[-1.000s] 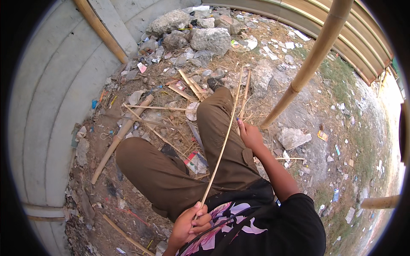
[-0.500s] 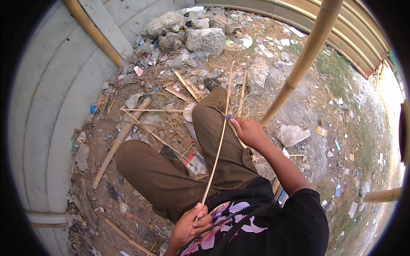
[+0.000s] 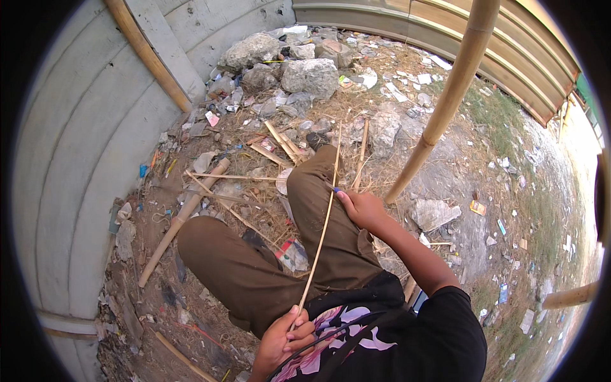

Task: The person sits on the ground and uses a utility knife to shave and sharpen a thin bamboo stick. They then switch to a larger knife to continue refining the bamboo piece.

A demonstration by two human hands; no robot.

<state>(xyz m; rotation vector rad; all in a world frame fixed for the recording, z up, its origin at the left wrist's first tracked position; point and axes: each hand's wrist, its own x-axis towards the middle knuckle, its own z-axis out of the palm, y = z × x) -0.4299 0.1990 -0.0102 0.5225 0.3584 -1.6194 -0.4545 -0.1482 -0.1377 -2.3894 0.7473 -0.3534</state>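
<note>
In the head view, the left hand [image 3: 286,337] is closed around the near end of a thin bamboo strip [image 3: 321,245] at the person's waist, thumb laid along it, apparently to anchor that end against the body. The strip slants away over the right trouser leg [image 3: 307,194], its far end pointing toward the rubble at the back of the ground. Farther along, the right hand [image 3: 361,209] curls closed around a small blue-handled tool [image 3: 336,189], with the thumb forward beside the strip, a grip that seems suited to pressing the tool on it; whether its edge touches cannot be told. Split bamboo pieces [image 3: 281,143] lie beyond the knees, and a thick bamboo length [image 3: 181,223] rests toward the ground's left edge, near the concrete wall [image 3: 76,165], probably set aside within reach. An upright bamboo pole [image 3: 449,102] stands to the right, near chunks of stone [image 3: 436,215].
</note>
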